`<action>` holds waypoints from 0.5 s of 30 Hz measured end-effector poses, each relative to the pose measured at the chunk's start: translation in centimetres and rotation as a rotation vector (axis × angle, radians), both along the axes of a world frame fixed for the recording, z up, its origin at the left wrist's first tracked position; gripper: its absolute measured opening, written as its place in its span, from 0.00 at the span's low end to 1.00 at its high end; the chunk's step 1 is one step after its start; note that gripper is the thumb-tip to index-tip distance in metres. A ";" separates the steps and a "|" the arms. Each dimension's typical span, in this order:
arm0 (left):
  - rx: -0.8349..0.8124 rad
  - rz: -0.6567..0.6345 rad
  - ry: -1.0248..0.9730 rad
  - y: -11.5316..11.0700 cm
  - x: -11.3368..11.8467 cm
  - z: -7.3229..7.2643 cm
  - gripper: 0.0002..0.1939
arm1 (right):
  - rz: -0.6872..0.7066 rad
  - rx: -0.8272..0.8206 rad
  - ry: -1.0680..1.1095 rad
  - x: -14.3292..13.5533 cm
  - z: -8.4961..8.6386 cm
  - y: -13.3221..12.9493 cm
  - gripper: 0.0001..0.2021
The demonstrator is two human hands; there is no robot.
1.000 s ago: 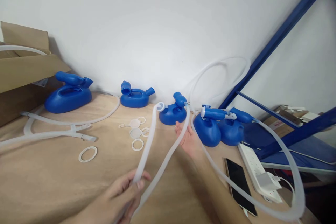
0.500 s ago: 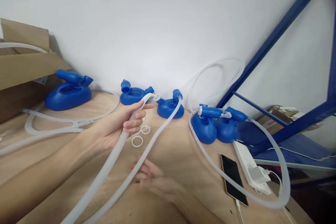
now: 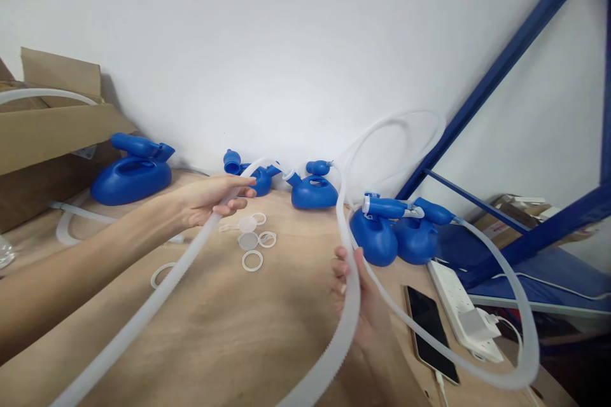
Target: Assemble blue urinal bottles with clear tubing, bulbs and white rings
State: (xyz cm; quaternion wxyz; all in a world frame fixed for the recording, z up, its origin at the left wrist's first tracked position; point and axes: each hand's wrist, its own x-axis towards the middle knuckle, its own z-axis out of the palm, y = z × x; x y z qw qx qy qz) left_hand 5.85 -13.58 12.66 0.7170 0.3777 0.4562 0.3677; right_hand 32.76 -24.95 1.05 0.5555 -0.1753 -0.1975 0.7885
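Note:
A translucent white hose [image 3: 160, 302] runs through the curled fingers of my left hand [image 3: 210, 198], its upper end reaching in front of a blue plastic bottle [image 3: 262, 182] at the wall. My right hand [image 3: 363, 302] grips a hose length [image 3: 352, 276] that comes from the cap of another blue bottle [image 3: 314, 194], which has a handle and an angled spout. Both lengths run down past the lower edge of view; whether they are one hose is hidden. Between my hands lie several white rings [image 3: 252, 261] and round caps [image 3: 248, 241] on the table.
More blue bottles stand left [image 3: 131, 181] and right [image 3: 375, 235], the right ones with looping hose. A cardboard box [image 3: 57, 159] is at left. A phone [image 3: 432, 334], a power strip [image 3: 465, 311] and a blue metal frame [image 3: 496, 44] are at right.
My right hand has moved up and right and closed on the hose, drawing it rightward. My left hand has shifted slightly left with its hose. The cap on the middle bottle has turned.

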 end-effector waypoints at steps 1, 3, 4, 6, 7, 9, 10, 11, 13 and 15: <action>0.002 -0.002 0.040 0.0 -0.5 -0.5 0.07 | -0.017 0.030 0.025 0.7 0.7 -0.2 0.16; 0.006 -0.006 0.099 -0.3 -1.4 -1.4 0.07 | -0.035 0.081 0.087 1.8 1.5 -0.7 0.13; 0.005 -0.005 0.124 -0.6 -1.8 -1.9 0.06 | -0.033 0.101 0.133 2.3 1.7 -0.9 0.11; -0.010 -0.011 0.165 -1.0 -2.4 -2.5 0.05 | -0.017 0.121 0.280 3.5 2.1 -1.0 0.07; -0.016 -0.016 0.181 -1.2 -2.7 -2.7 0.06 | 0.004 0.124 0.389 4.4 2.4 -0.8 0.06; -0.012 -0.024 0.212 -1.4 -3.3 -2.9 0.11 | 0.092 0.097 0.667 6.6 3.2 0.0 0.05; -0.005 -0.026 0.225 -1.4 -3.5 -2.9 0.13 | 0.207 0.064 0.815 7.9 3.7 0.4 0.08; 0.003 -0.027 0.239 -1.5 -3.8 -2.9 0.16 | 0.344 -0.012 0.972 9.2 4.3 0.8 0.11; 0.027 -0.031 0.260 -1.6 -4.2 -2.9 0.21 | 0.606 -0.278 1.445 11.3 5.8 1.3 0.16; 0.065 -0.042 0.273 -1.9 -4.7 -3.0 0.27 | 0.936 -0.379 2.144 12.2 7.4 1.3 0.18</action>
